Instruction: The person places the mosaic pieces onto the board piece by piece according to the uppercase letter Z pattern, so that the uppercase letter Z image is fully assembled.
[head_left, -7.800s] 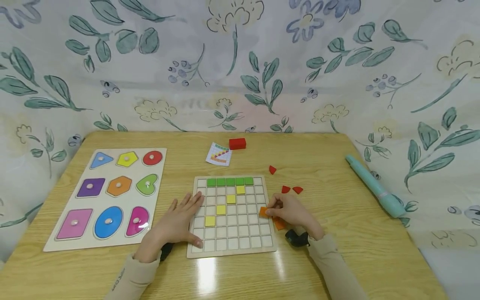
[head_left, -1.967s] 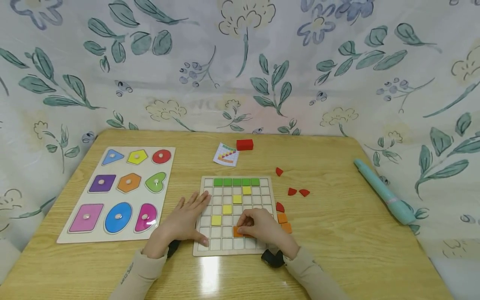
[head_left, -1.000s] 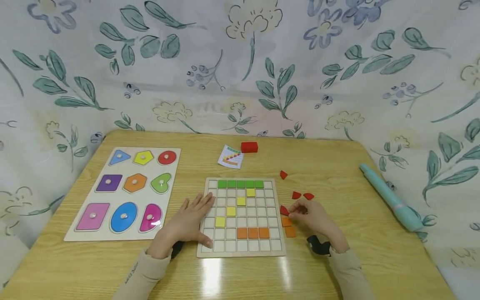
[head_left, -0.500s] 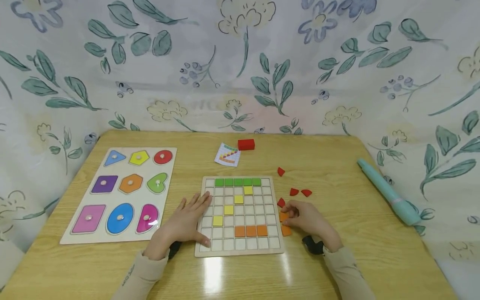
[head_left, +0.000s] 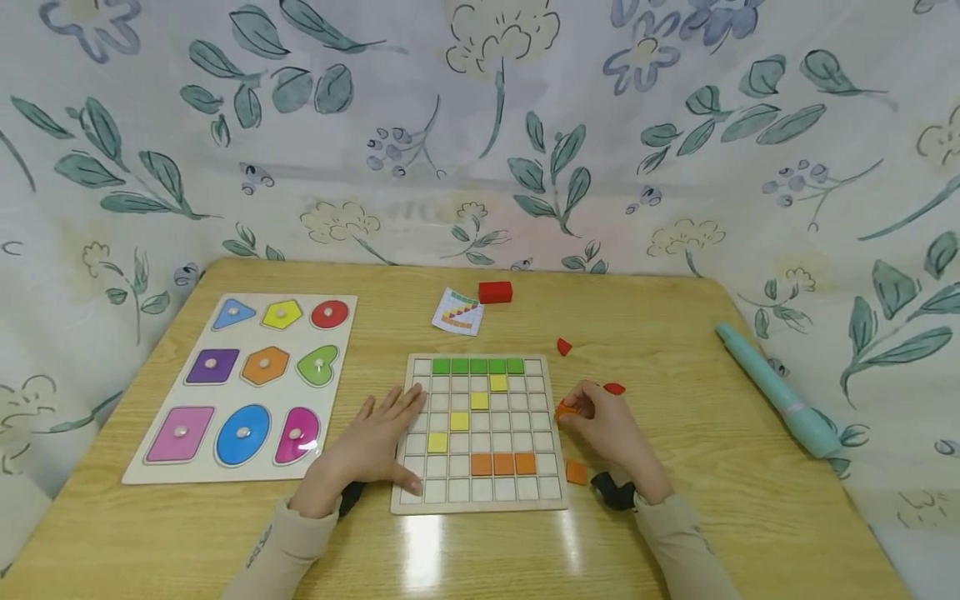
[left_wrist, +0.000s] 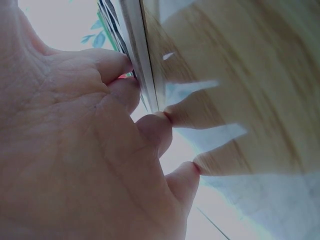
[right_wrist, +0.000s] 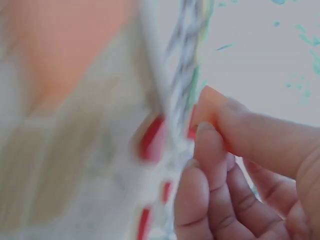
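The right hand (head_left: 606,423) pinches an orange tile (head_left: 566,410); the board (head_left: 480,422) lies just left of it; the spread left hand (head_left: 367,446) touches its far edge.

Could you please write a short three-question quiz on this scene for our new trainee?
1. How many green tiles lie in the top row of the grid board, as the head view shows it?
2. True or false: the left hand grips the red block.
3. Fill in the blank: the right hand pinches a tile coloured ____.

Key:
1. Five.
2. False; it is at the grid board's left edge.
3. Orange.
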